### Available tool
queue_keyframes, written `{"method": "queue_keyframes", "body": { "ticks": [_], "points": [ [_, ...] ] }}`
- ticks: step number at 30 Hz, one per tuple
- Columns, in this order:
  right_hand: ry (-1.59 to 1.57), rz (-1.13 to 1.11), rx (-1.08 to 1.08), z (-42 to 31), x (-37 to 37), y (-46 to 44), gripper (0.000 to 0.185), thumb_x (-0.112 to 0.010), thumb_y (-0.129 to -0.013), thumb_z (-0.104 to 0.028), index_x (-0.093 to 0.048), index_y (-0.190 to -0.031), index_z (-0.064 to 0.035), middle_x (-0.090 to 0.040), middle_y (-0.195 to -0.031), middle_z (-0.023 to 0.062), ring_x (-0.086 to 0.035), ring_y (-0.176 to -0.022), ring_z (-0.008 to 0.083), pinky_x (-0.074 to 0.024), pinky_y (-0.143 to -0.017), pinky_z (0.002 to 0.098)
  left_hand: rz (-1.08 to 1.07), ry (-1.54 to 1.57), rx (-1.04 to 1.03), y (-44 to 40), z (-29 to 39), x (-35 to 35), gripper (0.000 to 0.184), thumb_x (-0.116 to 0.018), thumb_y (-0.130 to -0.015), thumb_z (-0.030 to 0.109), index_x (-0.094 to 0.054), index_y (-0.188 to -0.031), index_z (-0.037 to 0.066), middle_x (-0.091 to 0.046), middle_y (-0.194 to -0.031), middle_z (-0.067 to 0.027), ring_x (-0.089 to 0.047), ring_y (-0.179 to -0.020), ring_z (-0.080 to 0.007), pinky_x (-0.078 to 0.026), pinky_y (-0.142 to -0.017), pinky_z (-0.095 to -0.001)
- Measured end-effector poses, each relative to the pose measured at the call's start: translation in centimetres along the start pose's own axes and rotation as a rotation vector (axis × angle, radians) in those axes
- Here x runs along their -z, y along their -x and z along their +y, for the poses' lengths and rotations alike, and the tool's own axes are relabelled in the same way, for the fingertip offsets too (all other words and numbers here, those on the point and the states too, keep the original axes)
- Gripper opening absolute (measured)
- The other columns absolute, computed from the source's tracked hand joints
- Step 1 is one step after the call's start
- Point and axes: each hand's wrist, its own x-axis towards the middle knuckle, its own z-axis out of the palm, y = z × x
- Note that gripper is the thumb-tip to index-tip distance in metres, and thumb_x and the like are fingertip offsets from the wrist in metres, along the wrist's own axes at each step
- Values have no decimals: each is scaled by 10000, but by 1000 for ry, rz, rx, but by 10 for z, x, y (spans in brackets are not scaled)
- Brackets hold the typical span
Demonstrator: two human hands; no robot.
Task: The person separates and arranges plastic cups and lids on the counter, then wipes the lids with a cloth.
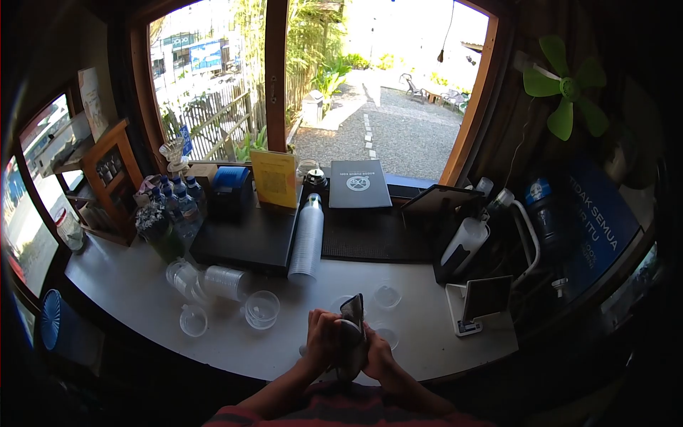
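Note:
My left hand [324, 334] is closed, fingers curled, near the front edge of the counter. A pale round rim [348, 329] shows beside its fingers, mostly hidden. Against it, my right hand [377, 354] grips a dark, limp piece that looks like a cloth [352, 307], standing up between both hands and hanging below them. Just beyond my hands lie clear plastic lids [388, 297], partly hidden by them. Left of my hands sit a stack of clear round lids [262, 310] and a single clear lid [193, 320].
A tall stack of plastic cups [306, 238] lies towards the window. More clear cups [224, 282] lie on their sides at left, near water bottles [181, 203]. On the right stand a small white-based screen [484, 299] and a pump bottle [466, 240].

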Motion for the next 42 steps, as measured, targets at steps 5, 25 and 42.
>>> {"method": "queue_keyframes", "body": {
  "ticks": [5, 25, 42],
  "points": [
    [497, -113, 242, -6, 27, -13, 344, -484, -1078, -277, -641, -1123, 25, -661, -964, 19, -584, -856, 82, -485, -760, 246, -42, -4, 369, -9, -25, 0, 124, -580, -994, 137, -606, -967, 18, -605, -827, -143, -560, -796, -313, -454, -743, -408],
    [-77, 29, 661, -95, 34, 33, 572, -437, -1041, -514, -478, -1409, -78, -568, -1359, 100, -528, -1285, 259, -389, -1113, 439, -265, -532, 320, -5, -51, 42, 363, -742, -852, 206, -618, -1169, 79, -560, -1152, -122, -472, -1148, -307, -340, -1025, -453],
    [-84, -41, 595, -95, 35, 28, 578, -439, -1041, -501, -466, -1419, -64, -571, -1377, 125, -521, -1307, 283, -374, -1129, 472, -281, -684, 306, 10, -85, 113, 113, -660, -865, 112, -652, -951, 39, -646, -969, -128, -612, -956, -308, -453, -912, -442]
  ]
}}
